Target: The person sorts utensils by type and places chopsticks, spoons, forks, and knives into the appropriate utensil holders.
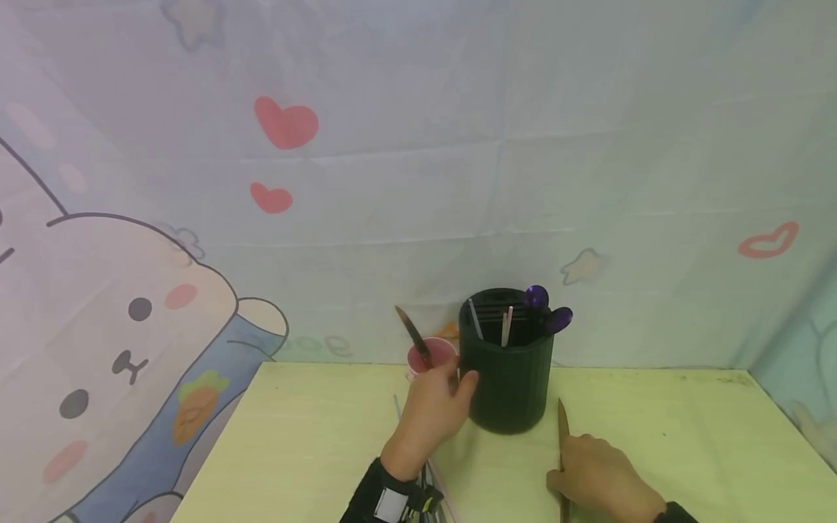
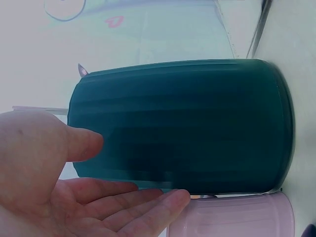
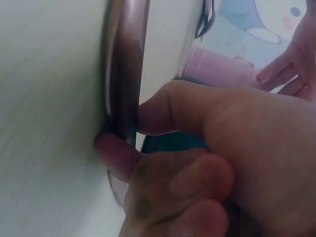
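A dark green ribbed holder (image 1: pixel 510 392) stands upright at the back of the table. My left hand (image 1: pixel 433 403) is at its left side, fingers extended and thumb apart, holding nothing; whether it touches the holder I cannot tell. Behind that hand is a pink cup (image 1: pixel 442 350), with a knife-like blade (image 1: pixel 413 334) sticking up from it. My right hand (image 1: pixel 598 472) pinches a slim metal knife (image 1: pixel 563 418) between thumb and fingers, low over the table right of the holder. The metal (image 3: pixel 126 64) shows close up in the right wrist view.
Two purple spoons (image 1: pixel 548 311) and several thin straws (image 1: pixel 507 325) stand in the holder. Under my left forearm lie metal cutlery (image 1: pixel 425 501) and straws on the pale yellow table (image 1: pixel 307 436). A printed cloth (image 1: pixel 418 181) hangs behind the table's back edge.
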The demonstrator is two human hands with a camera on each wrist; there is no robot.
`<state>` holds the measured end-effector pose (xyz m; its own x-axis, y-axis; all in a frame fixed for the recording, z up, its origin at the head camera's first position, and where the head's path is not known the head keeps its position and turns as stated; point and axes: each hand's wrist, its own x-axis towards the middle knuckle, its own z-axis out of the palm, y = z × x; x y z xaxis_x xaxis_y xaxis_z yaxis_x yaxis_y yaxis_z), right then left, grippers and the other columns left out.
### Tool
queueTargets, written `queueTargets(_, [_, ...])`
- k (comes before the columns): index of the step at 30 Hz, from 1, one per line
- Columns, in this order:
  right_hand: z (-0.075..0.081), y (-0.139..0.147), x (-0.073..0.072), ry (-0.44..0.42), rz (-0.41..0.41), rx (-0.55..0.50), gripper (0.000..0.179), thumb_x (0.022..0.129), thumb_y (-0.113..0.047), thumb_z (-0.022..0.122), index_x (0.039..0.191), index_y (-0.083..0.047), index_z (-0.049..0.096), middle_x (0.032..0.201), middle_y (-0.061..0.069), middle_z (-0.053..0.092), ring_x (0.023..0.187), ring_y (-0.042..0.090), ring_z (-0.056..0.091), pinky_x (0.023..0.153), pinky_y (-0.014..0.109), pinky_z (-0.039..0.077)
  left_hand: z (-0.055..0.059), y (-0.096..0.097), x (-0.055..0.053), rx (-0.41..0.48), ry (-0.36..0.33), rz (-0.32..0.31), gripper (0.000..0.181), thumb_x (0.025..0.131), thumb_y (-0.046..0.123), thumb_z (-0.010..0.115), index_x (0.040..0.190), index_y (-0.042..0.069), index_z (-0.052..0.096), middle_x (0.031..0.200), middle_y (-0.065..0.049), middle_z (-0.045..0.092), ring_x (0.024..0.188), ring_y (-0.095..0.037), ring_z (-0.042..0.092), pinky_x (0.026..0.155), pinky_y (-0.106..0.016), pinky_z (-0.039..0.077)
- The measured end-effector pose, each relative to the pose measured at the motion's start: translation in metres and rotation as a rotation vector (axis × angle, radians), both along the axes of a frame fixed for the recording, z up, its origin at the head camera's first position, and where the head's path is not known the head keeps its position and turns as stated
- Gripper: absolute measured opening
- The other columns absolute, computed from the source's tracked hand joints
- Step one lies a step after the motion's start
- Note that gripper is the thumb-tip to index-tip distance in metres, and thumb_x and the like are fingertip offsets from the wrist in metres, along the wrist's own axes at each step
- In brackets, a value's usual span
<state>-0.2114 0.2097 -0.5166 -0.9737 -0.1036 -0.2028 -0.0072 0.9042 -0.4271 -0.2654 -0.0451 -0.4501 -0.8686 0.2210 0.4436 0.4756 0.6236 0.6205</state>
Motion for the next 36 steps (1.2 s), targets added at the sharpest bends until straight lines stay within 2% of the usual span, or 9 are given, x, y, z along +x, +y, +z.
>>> queueTargets(4, [0.005,0.006,-0.002,-0.003,0.003,0.037,0.023,0.079,-0.024,0.074,0.074,-0.007,0.058,0.067,0.005,0.055,0.056,0.021,0.048,0.051,0.037,0.036,0.000,-0.001,-0.001,0.004,-0.011,-0.010,0.031,0.102,0.028,0.064,0.114,0.003,0.076,0.059,0.008,0.044,0.055,-0.012,0.047,0.053,-0.031,0.041])
queueTargets(9, [0.005,0.010,-0.005,0.068,0.021,0.096,0.023,0.087,-0.023,0.069,0.075,-0.007,0.058,0.070,0.006,0.056,0.063,0.025,0.053,0.054,0.045,0.046,0.001,-0.001,0.001,0.005,-0.031,-0.013,0.033,0.102,0.028,0.065,0.118,0.002,0.076,0.060,0.008,0.046,0.055,-0.011,0.047,0.053,-0.030,0.040])
queueTargets(14, [0.001,0.013,-0.007,0.100,0.000,0.082,0.026,0.086,-0.021,0.068,0.068,-0.010,0.054,0.065,0.004,0.054,0.060,0.023,0.050,0.052,0.042,0.042,0.002,-0.001,0.002,0.001,-0.025,-0.012,0.037,0.102,0.028,0.065,0.124,0.001,0.075,0.060,0.007,0.048,0.058,-0.013,0.050,0.057,-0.032,0.045])
queueTargets(18, [-0.001,0.014,-0.010,0.140,-0.043,0.055,0.030,0.088,-0.021,0.066,0.063,-0.012,0.052,0.061,0.002,0.052,0.056,0.022,0.049,0.050,0.039,0.040,0.003,0.000,0.002,0.010,-0.014,-0.017,0.035,0.102,0.027,0.065,0.122,0.000,0.075,0.060,0.007,0.047,0.056,-0.012,0.049,0.056,-0.031,0.044])
queueTargets(23, [0.001,0.015,-0.016,0.253,-0.128,-0.023,0.035,0.095,-0.023,0.061,0.062,-0.013,0.057,0.060,0.001,0.054,0.056,0.022,0.049,0.049,0.039,0.040,0.001,0.000,0.001,0.017,-0.019,-0.019,0.033,0.102,0.028,0.065,0.120,0.002,0.076,0.059,0.007,0.046,0.054,-0.010,0.045,0.053,-0.029,0.039])
queueTargets(29, [0.006,0.015,-0.022,0.385,-0.196,-0.132,0.029,0.098,-0.025,0.062,0.079,-0.009,0.074,0.060,-0.001,0.058,0.054,0.019,0.049,0.049,0.036,0.037,0.002,0.000,0.001,0.017,-0.033,-0.017,0.037,0.102,0.028,0.065,0.126,0.001,0.074,0.059,0.008,0.046,0.055,-0.009,0.046,0.054,-0.029,0.041])
queueTargets(32, [0.009,0.014,-0.024,0.501,-0.224,-0.190,0.027,0.099,-0.024,0.063,0.086,-0.005,0.078,0.058,-0.003,0.057,0.051,0.017,0.046,0.050,0.035,0.036,0.004,0.000,0.002,0.011,-0.036,-0.010,0.039,0.102,0.029,0.064,0.128,0.002,0.074,0.060,0.009,0.048,0.056,-0.010,0.047,0.055,-0.030,0.043])
queueTargets(36, [0.014,0.012,-0.024,0.718,-0.238,-0.273,0.018,0.098,-0.018,0.067,0.090,-0.005,0.079,0.056,-0.007,0.052,0.048,0.010,0.041,0.048,0.031,0.034,0.004,-0.001,0.002,0.020,-0.040,-0.003,0.036,0.102,0.029,0.064,0.126,0.003,0.075,0.061,0.009,0.050,0.057,-0.010,0.049,0.055,-0.030,0.043])
